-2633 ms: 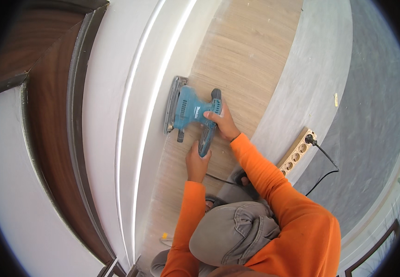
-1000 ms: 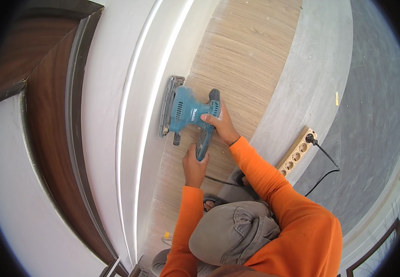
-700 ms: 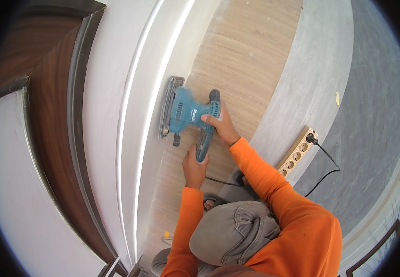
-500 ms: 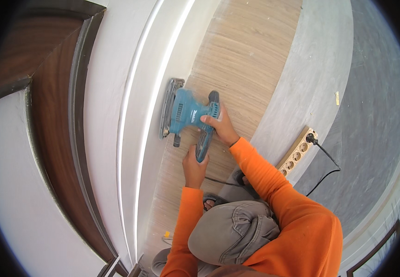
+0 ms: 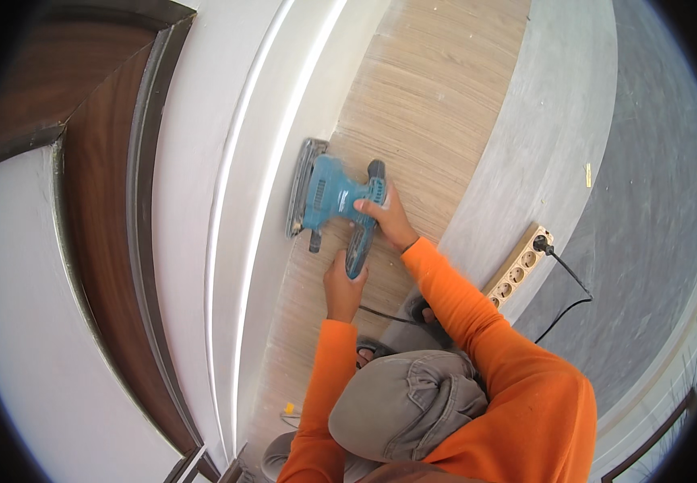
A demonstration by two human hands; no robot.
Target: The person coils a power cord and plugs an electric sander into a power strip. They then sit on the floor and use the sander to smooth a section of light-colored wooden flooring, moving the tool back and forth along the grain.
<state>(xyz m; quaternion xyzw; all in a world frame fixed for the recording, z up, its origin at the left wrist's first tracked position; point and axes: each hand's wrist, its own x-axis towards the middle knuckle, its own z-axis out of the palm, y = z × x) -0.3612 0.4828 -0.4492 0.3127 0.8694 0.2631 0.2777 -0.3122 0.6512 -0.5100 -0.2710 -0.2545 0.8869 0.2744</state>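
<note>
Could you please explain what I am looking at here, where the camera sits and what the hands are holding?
The picture comes from a wide fisheye camera worn on a person's head, looking down, so straight edges bend near the rim. There is no machine: the two orange-sleeved arms rising from the lower edge are the person's own. The right hand grips the top of a blue electric sander, and the left hand holds its rear handle. The sander's pad lies against a white moulded panel, beside a light wood-grain strip. A dark wooden frame runs on the left. To the right lies a wooden socket strip with a black cable plugged in. The grey shape below is the person's trousered knee.
</note>
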